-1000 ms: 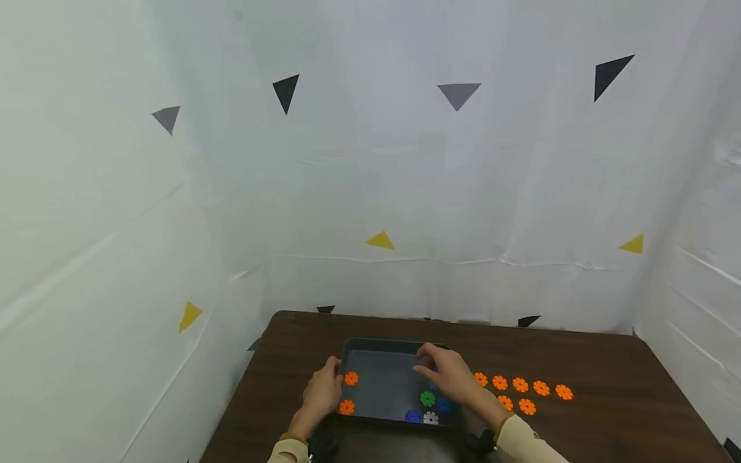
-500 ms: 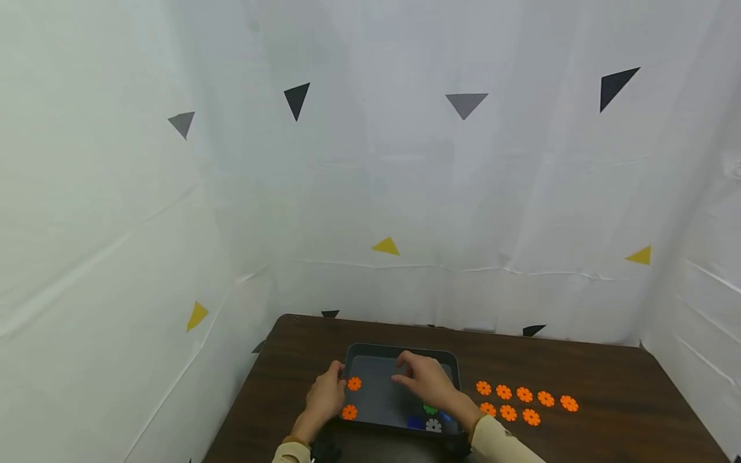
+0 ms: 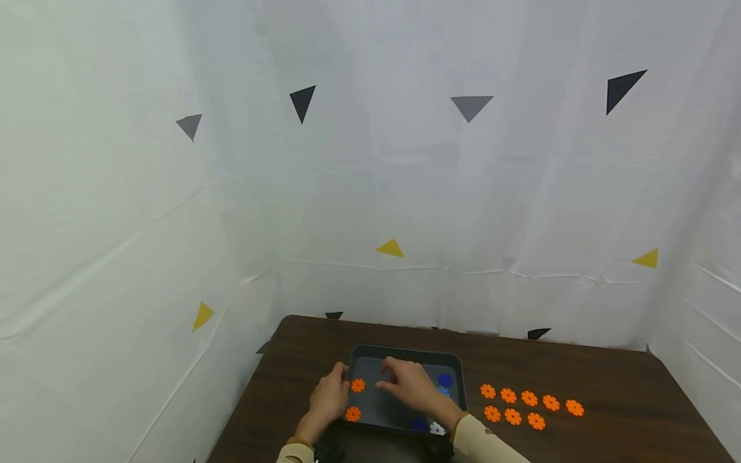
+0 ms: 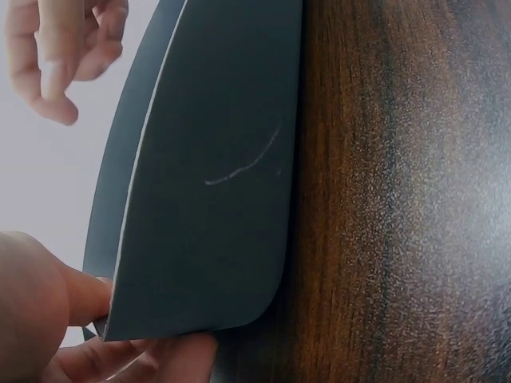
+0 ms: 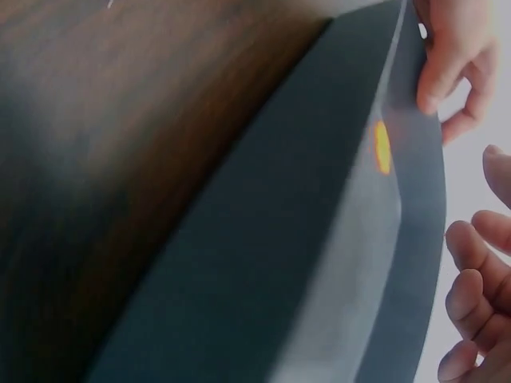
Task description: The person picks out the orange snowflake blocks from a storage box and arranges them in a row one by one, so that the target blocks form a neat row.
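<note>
A dark grey tray [image 3: 405,352] lies on the brown table. My left hand [image 3: 330,397] grips its left rim; in the left wrist view the thumb [image 4: 86,297] lies over the rim and fingers stay on the outer side. Above the tray's middle hovers my right hand [image 3: 412,388], fingers loosely bent, thumb apart from the index finger, nothing visible between them. Inside the tray, two orange notched discs [image 3: 358,385] sit at the left. At its right are a dark blue disc [image 3: 445,380], a lighter blue one [image 3: 443,391], another blue one [image 3: 419,424] and a white one [image 3: 437,428].
Right of the tray, several orange notched discs [image 3: 512,417] lie in two rows on the table [image 3: 625,399]. White sheeting [image 3: 347,193] with coloured triangles encloses the table's back and sides.
My right hand has moved left from the tray's right side to its middle, uncovering the dark blue disc and covering a green one. The left hand keeps its grip on the rim.
</note>
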{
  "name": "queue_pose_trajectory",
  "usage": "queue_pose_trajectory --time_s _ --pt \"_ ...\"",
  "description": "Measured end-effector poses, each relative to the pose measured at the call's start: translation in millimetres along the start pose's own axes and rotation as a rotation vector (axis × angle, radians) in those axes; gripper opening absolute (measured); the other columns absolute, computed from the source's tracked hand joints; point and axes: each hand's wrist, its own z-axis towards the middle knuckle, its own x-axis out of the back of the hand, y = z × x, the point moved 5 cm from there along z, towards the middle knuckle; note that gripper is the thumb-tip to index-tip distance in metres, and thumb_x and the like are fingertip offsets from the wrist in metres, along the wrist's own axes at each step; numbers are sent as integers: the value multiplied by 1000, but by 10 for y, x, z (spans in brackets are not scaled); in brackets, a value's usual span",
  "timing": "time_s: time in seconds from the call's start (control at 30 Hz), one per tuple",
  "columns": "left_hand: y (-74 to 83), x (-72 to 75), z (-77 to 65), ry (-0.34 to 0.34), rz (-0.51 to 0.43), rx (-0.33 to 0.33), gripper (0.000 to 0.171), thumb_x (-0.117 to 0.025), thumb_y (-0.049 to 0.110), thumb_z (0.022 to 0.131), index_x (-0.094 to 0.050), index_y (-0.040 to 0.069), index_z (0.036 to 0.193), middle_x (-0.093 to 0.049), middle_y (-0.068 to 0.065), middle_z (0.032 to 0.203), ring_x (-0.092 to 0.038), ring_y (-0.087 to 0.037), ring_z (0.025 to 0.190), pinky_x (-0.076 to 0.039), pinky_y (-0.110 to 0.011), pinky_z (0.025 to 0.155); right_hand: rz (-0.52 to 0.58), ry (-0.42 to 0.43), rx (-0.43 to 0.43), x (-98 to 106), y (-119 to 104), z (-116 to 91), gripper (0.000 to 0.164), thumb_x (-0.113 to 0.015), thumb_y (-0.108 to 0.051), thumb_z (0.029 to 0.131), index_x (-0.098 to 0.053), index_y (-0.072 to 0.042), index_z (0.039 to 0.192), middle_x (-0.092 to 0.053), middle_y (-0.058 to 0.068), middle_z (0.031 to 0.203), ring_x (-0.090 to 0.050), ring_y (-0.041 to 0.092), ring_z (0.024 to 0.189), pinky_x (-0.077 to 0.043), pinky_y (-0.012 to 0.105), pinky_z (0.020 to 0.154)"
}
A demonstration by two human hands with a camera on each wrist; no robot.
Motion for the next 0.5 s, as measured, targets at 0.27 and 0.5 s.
queue_pose_trajectory --time_s 0.27,0.5 --pt "-25 16 19 -9 -4 4 34 -62 12 107 -56 6 139 -61 -2 79 -53 -16 56 -38 -34 49 -1 -108 34 -339 -135 81 35 -79 -38 96 -70 -12 119 -66 -13 79 -57 2 67 -45 35 70" --pt "-1 20 11 -16 -10 16 32 -61 10 106 -57 6 138 -59 -3 75 -50 -17 53 -35 -34 49 18 -137 71 -603 -64 133 40 -80 -47 93 -70 -19 120 -63 -17 82 -55 0 69 -42 36 63"
